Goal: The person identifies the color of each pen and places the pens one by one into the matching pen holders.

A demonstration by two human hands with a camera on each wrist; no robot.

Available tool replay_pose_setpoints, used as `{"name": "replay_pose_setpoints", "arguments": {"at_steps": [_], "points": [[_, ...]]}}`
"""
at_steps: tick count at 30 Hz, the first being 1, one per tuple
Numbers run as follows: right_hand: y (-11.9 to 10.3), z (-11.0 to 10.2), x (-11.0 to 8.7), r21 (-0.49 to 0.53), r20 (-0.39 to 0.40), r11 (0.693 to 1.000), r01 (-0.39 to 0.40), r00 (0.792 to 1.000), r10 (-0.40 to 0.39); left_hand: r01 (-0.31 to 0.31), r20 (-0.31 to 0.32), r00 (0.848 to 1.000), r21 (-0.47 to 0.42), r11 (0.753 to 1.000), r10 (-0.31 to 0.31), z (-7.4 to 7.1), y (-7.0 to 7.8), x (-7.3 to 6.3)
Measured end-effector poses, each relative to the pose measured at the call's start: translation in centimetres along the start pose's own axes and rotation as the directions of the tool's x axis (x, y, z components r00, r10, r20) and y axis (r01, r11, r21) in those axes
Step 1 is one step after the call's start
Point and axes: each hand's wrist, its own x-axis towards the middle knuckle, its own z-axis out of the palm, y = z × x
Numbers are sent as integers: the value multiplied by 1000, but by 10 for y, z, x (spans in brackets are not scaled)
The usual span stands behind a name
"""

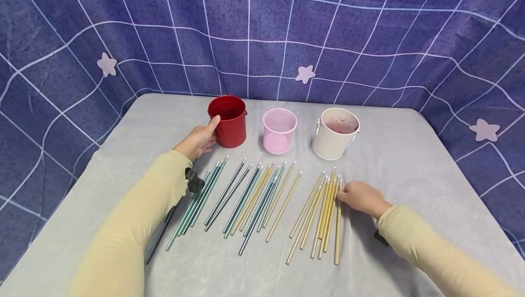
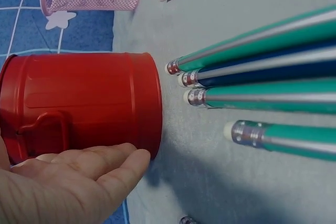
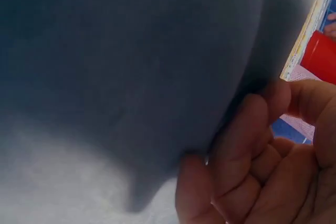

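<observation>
Head view: the left hand (image 1: 200, 140) holds a red bucket (image 1: 231, 128), its thumb over the rim and the other fingers behind the near wall, so the gap is only as narrow as that wall. The wrist is level and the sleeved forearm (image 1: 135, 215) comes in from 7 o'clock. The bucket is upright on a grey bench (image 1: 393, 151), at 2 o'clock from the hand; a pink cup (image 1: 277, 142) and then a white bucket (image 1: 329, 144) stand beyond it towards 3 o'clock. The right hand (image 1: 365, 197) is low over the bench, knuckles up, forearm entering from 4 o'clock. Its fingertips meet the rightmost gold pencil (image 1: 338, 233) near the eraser end, at 9 o'clock; other gold pencils (image 1: 308, 224) lie at 8 o'clock.

Left wrist view: the fingers lie nearly straight along the red wall below a wire handle loop (image 2: 44, 129), with the palm turned to the bucket. Green pencils (image 2: 294, 98) and a dark-blue one (image 2: 262, 72) point their erasers this way from 2 o'clock.

Right wrist view: the fingers curl inward, thumb and index tips close together at the pencil, which runs off towards 1 o'clock; whether they pinch it cannot be told.
</observation>
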Motion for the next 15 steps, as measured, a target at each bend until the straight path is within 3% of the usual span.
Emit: {"name": "replay_pose_setpoints", "arguments": {"at_steps": [6,15], "points": [[-1,-10,1,121,-85,992,35,996,-25,-9,-21,1000,8,1000,9,0,-1,0],[-7,-22,1,243,-255,956,165,962,-101,-6,-6,1000,57,998,6,-1,-1,1]]}}
